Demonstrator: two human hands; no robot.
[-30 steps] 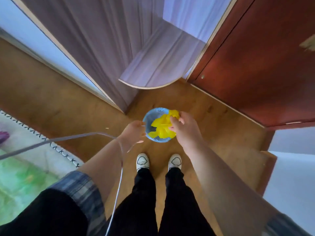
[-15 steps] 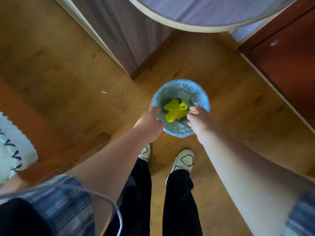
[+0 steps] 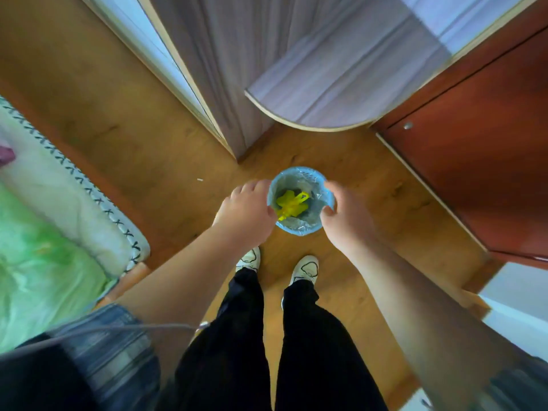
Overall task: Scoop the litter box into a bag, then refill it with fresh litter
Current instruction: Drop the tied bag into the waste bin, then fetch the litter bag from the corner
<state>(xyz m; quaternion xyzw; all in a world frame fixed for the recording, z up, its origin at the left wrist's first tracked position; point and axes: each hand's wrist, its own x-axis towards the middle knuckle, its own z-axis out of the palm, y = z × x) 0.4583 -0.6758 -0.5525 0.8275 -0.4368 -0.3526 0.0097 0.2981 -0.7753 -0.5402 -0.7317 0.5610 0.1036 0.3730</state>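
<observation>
A small round bin lined with a light blue plastic bag (image 3: 308, 173) stands on the wooden floor just ahead of my feet. A crumpled yellow bag (image 3: 292, 203) lies inside it, near the bottom. My left hand (image 3: 247, 210) grips the liner's left rim, thumb over the edge. My right hand (image 3: 345, 213) grips the liner's right rim the same way. No litter box or scoop is in view.
A grey-purple cabinet (image 3: 237, 69) with a rounded shelf (image 3: 341, 93) stands behind the bin. A red-brown cupboard door (image 3: 474, 143) is at right. A bed with green bedding (image 3: 35, 256) is at left. A thin cable (image 3: 118, 329) crosses my left sleeve.
The yellow bag went from my right hand at the bin's top down into the liner. Both hands spread from the near rim to the left and right rim. The camera rose.
</observation>
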